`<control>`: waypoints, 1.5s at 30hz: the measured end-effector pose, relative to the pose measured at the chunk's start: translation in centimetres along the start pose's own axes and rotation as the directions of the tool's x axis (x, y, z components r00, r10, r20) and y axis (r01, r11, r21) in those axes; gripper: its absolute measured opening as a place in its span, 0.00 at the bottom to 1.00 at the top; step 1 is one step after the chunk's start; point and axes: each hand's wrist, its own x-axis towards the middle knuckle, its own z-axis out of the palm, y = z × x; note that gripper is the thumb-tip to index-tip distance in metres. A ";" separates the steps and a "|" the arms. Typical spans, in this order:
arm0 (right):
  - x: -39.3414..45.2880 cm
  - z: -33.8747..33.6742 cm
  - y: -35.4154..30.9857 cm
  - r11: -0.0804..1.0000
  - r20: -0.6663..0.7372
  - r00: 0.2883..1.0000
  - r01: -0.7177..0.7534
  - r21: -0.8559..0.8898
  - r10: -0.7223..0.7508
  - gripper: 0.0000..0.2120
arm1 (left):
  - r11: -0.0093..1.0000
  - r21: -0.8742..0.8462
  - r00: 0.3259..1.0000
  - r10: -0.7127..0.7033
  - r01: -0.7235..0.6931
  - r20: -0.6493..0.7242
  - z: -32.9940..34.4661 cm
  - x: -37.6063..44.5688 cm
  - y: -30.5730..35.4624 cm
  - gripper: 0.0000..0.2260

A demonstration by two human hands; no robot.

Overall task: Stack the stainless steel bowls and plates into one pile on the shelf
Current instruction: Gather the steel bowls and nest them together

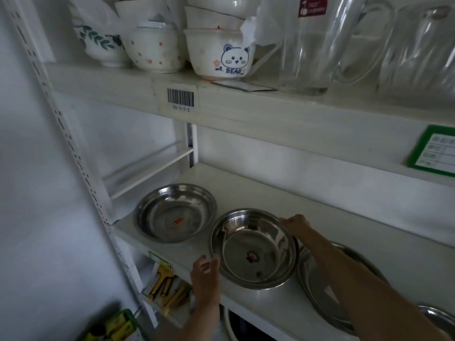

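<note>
A stainless steel bowl (253, 249) sits tilted toward me at the front of the white lower shelf (246, 185). My left hand (205, 274) grips its near left rim and my right hand (296, 226) grips its far right rim. To its left a shallow steel plate (176, 212) with a red sticker lies flat on the shelf. To the right, a larger steel plate (327, 299) lies under my right forearm, partly hidden. A further steel piece (438, 318) shows at the bottom right corner.
The upper shelf (221, 102) carries ceramic bowls (221, 55) and glass jugs (317, 45) close above. A white upright post (73, 148) bounds the left side. Yellow tools (165, 284) hang below the shelf front. A green-framed label (435, 151) stands at the right.
</note>
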 end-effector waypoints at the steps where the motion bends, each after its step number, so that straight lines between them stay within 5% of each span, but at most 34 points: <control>1: 0.2 0.2 0.1 1.000 0.013 1.000 0.009 -0.007 -0.009 0.21 | 1.000 -0.024 1.000 -0.008 0.008 0.007 0.2 -0.1 -0.2 0.19; 7: 1.1 1.1 1.1 0.995 0.024 0.995 0.094 -0.040 -0.093 0.15 | 0.991 -0.136 1.000 -0.010 0.009 -0.010 1.2 -0.5 -0.6 0.08; 27: 1.6 -0.9 -6.1 0.929 -0.069 0.986 0.168 0.330 -0.154 0.12 | 0.918 -0.286 0.961 0.270 -0.276 -0.061 0.3 -0.2 5.1 0.04; 35: 1.3 4.2 -13.7 0.858 -0.022 0.991 0.127 0.498 -0.134 0.12 | 0.894 -0.311 0.944 0.280 -0.322 -0.173 -4.2 5.6 9.3 0.07; 45: 2.7 12.6 -18.8 0.903 0.022 0.985 0.147 0.403 -0.170 0.11 | 0.914 -0.218 0.921 0.279 -0.341 -0.271 -10.2 13.6 10.9 0.07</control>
